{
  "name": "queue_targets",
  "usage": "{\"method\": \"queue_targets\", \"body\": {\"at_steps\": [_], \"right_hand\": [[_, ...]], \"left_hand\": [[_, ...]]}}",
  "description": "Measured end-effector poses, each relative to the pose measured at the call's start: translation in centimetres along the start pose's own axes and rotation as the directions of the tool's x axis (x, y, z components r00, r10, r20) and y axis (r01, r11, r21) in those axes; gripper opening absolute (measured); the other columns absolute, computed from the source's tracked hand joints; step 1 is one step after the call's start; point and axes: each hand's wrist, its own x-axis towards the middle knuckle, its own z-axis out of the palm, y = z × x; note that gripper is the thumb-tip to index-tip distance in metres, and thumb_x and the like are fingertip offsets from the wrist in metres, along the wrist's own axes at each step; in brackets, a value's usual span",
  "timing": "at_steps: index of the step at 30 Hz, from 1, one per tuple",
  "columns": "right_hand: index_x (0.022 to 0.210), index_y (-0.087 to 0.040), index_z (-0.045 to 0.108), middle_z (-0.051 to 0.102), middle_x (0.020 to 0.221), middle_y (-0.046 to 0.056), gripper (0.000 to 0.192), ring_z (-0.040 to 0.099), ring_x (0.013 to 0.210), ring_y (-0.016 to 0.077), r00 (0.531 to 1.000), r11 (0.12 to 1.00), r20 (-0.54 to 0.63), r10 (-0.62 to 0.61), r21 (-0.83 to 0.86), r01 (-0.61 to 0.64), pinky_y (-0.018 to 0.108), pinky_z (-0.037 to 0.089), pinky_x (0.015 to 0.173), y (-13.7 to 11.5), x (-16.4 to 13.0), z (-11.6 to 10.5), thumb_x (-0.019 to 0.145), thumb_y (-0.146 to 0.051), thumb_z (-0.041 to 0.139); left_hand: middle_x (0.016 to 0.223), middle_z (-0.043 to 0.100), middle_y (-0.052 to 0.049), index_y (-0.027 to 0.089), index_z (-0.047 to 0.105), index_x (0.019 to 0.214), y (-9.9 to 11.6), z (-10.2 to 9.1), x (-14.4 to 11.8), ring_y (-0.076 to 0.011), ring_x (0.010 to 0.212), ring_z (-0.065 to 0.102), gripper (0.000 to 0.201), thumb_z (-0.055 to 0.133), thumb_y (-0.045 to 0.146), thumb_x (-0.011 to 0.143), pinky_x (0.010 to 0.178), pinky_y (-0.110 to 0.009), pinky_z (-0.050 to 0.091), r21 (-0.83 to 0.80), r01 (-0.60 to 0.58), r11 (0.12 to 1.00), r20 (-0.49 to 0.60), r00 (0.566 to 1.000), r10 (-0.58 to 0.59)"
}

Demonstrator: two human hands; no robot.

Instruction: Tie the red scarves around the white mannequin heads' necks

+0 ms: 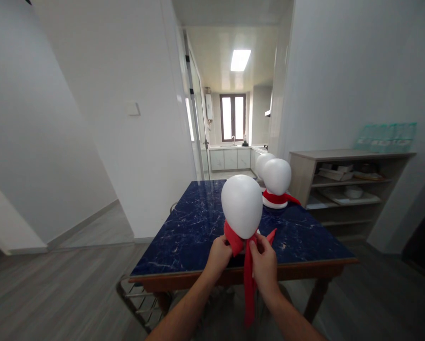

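A white mannequin head point(241, 203) stands upright near the front edge of the blue table. Around its neck lies a red scarf point(248, 284), one long end hanging down over the table edge and a shorter end sticking out to the right. On the left side of the neck, my left hand point(220, 255) is closed on the scarf, its fingertips partly hidden by the cloth. My right hand point(264, 258) pinches the scarf at the front of the neck, just under the head, beside the hanging end.
Behind stands another white mannequin head point(277, 176) with a red scarf point(292, 199), and a further white head point(264, 163) partly hidden. The blue marble-patterned table point(187, 227) has a wooden edge. An open shelf point(350, 155) with bottles point(386, 137) stands right; a metal rack point(137, 303) is below left.
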Motion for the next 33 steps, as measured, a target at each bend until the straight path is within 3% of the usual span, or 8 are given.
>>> {"method": "queue_targets", "body": {"at_steps": [6, 13, 20, 27, 33], "right_hand": [[0.099, -0.018, 0.073, 0.079, 0.103, 0.009, 0.034, 0.072, 0.098, 0.0252, 0.995, 0.970, 0.060, 0.082, 0.223, -0.094, 0.036, 0.056, 0.091, 0.0, 0.2, 1.0, 0.082, -0.046, 0.081], [0.094, -0.018, 0.081, 0.081, 0.096, 0.010, 0.035, 0.071, 0.098, 0.0311, 0.984, 0.989, 0.129, 0.124, 0.069, -0.133, 0.039, 0.057, 0.087, -2.7, -0.2, 0.3, 0.089, -0.052, 0.071], [0.111, -0.021, 0.081, 0.080, 0.117, 0.010, 0.035, 0.072, 0.110, 0.0302, 0.976, 0.997, 0.206, 0.066, 0.025, -0.072, 0.040, 0.056, 0.098, -4.0, -2.1, 1.1, 0.086, -0.043, 0.071], [0.114, -0.020, 0.074, 0.081, 0.108, 0.008, 0.037, 0.075, 0.100, 0.0266, 0.986, 0.997, 0.157, 0.057, 0.042, -0.064, 0.039, 0.057, 0.096, -3.0, -0.8, 1.9, 0.078, -0.030, 0.075], [0.119, -0.022, 0.070, 0.081, 0.098, 0.007, 0.047, 0.076, 0.088, 0.0259, 0.994, 0.998, 0.096, 0.059, -0.030, -0.056, 0.034, 0.058, 0.081, -2.6, 0.9, 2.3, 0.073, -0.028, 0.076]], "left_hand": [[0.096, 0.083, -0.009, 0.010, 0.083, 0.104, 0.3, -0.1, 0.1, -0.0288, 0.093, 0.074, 0.036, 0.079, 0.029, 0.074, 0.085, -0.033, 0.058, 0.033, 0.001, 0.999, -0.010, 1.000, 0.000], [0.102, 0.083, -0.010, 0.012, 0.081, 0.111, 1.9, -0.2, 0.0, -0.0272, 0.088, 0.075, 0.037, 0.080, 0.025, 0.076, 0.085, -0.033, 0.058, 0.057, -0.019, 0.998, 0.057, 0.998, 0.015], [0.107, 0.082, -0.014, 0.016, 0.078, 0.110, 3.1, 0.2, -0.1, -0.0320, 0.099, 0.076, 0.032, 0.072, 0.017, 0.079, 0.087, -0.034, 0.055, 0.298, -0.007, 0.955, 0.029, 1.000, -0.002], [0.114, 0.080, -0.016, 0.019, 0.073, 0.115, 3.6, 1.0, -0.8, -0.0318, 0.104, 0.074, 0.036, 0.070, 0.011, 0.079, 0.093, -0.034, 0.052, 0.338, 0.035, 0.940, -0.038, 0.999, -0.023], [0.107, 0.082, -0.015, 0.018, 0.077, 0.101, 3.1, 1.0, -0.1, -0.0306, 0.096, 0.075, 0.025, 0.068, 0.011, 0.078, 0.087, -0.034, 0.053, 0.338, 0.041, 0.940, -0.078, 0.997, -0.015]]}}
